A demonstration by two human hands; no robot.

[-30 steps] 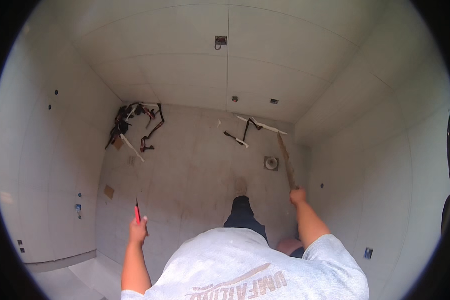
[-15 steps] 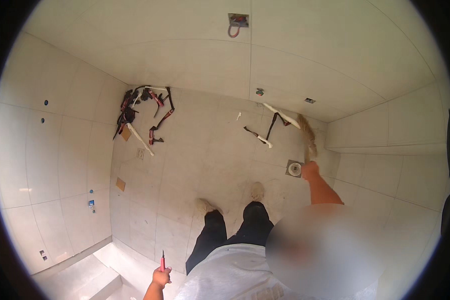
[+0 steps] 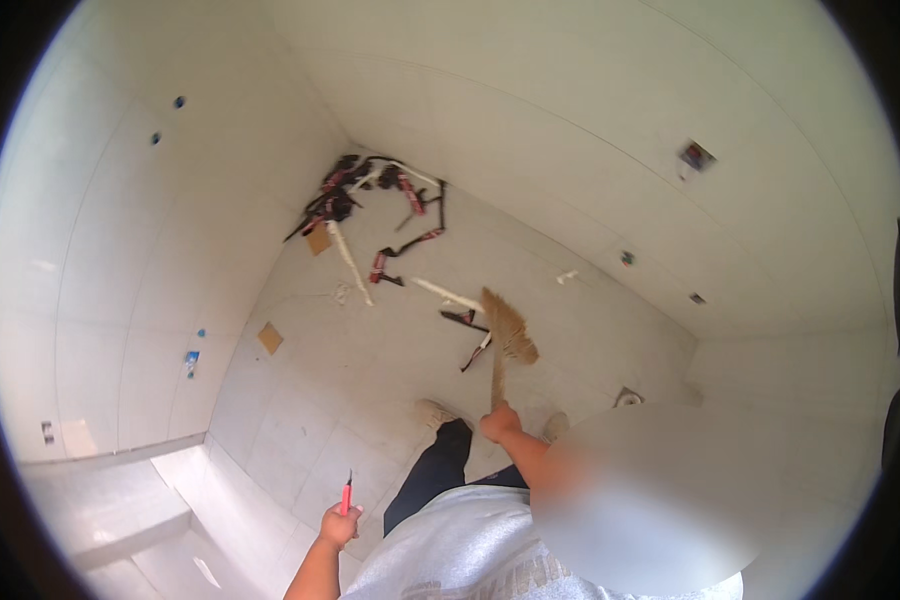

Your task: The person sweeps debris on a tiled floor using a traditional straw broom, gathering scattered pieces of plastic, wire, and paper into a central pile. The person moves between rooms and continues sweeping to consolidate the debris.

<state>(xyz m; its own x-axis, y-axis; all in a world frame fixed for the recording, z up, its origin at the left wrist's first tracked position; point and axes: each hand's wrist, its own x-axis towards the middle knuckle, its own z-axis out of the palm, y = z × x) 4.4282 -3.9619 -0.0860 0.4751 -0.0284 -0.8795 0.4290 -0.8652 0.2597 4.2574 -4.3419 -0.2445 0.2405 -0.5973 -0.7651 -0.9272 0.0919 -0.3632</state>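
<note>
My right hand (image 3: 500,422) is closed round the handle of a short straw broom (image 3: 508,328). The broom's bristles touch the floor beside a white strip (image 3: 446,292) and some dark, bent strips (image 3: 462,319). Down at the lower left, my left hand (image 3: 339,525) grips a red-handled utility knife (image 3: 347,494), its thin tip pointing up and away from me. A tangled heap of black, red and white strips (image 3: 332,204) lies in the far left corner, with a long white strip (image 3: 351,262) trailing out from it.
Two brown square pieces (image 3: 271,338) lie near the left wall. A round floor drain (image 3: 628,397) is at the right. Wires show in an open wall box (image 3: 696,157). A raised ledge (image 3: 120,530) stands at lower left. A small white scrap (image 3: 567,276) lies near the far wall.
My right hand has swept the broom leftward, and the loose strips have moved with it toward the corner heap. The view has turned. My left hand still holds the knife.
</note>
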